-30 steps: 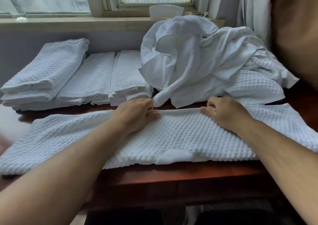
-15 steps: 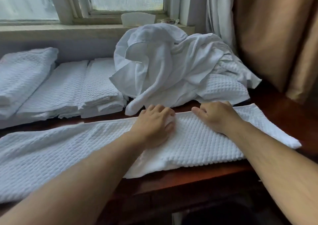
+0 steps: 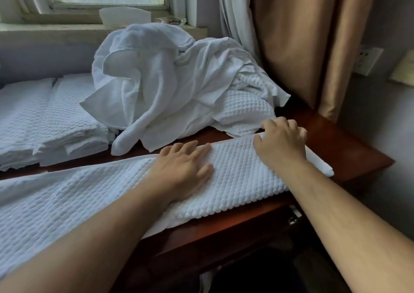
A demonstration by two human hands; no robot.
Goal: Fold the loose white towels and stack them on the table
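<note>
Left hand flat, fingers straight, pressing the waffle towel laid lengthwise along the table front. Right hand grips its far edge near the right end. Loose pile just behind, folded stacks left

- Legible text, brands, numbers or signs: we find none.
- On the white towel spread over the worktop: we read no tag or print.
- On the wall socket plate: any marking is too small for us to read.
- On the yellowish sheet at the right edge: blurred, unreadable to us.
</note>
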